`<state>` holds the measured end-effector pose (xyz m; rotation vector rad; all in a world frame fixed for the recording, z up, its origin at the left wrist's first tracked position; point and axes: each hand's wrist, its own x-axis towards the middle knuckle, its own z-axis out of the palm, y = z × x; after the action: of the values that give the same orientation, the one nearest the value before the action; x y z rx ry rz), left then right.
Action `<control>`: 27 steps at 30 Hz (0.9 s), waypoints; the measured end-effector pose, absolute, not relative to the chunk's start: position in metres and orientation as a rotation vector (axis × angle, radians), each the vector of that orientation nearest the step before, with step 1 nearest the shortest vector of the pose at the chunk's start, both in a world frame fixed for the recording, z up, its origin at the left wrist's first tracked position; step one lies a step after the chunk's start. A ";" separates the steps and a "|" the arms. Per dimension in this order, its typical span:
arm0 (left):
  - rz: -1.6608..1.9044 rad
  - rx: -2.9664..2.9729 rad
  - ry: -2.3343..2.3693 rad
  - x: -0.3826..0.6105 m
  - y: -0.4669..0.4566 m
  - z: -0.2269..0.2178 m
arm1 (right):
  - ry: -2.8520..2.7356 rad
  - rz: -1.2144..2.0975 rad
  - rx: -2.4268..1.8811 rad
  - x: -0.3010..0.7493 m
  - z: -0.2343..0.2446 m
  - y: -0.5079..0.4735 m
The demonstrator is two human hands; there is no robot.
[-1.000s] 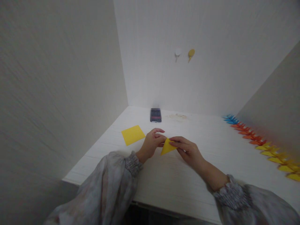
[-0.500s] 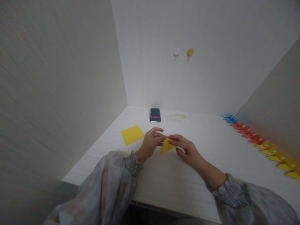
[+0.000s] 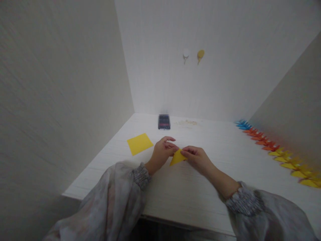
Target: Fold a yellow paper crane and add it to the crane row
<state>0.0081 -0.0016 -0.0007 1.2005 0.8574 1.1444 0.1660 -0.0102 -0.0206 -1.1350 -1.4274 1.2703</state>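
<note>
Left hand [image 3: 160, 153]: folded paper [image 3: 177, 158] pinched at corner, likely for steadiness
Right hand [image 3: 198, 158]: paper's edge pinched, seemingly so folds are pressed

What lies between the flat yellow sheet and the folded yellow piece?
The left hand lies between the flat yellow sheet and the folded yellow piece, as the head view shows.

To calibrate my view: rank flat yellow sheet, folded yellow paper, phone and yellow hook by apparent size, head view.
1. Flat yellow sheet
2. Phone and folded yellow paper: unsure, fingers cover part of the paper
3. Yellow hook
</note>
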 end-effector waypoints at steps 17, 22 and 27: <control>1.100 1.310 0.860 0.005 0.000 -0.003 | -1.303 1.333 -1.148 0.163 -0.014 -0.014; 1.110 1.350 0.824 0.005 0.001 -0.006 | -1.307 1.327 -1.116 0.164 -0.016 -0.012; 1.117 1.304 0.831 0.005 0.001 -0.006 | -1.339 1.331 -1.116 0.164 -0.014 -0.013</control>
<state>0.0055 0.0010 -0.0059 1.3042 0.8314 1.1173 0.1639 -0.0131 -0.0138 -1.1158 -1.3385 1.3313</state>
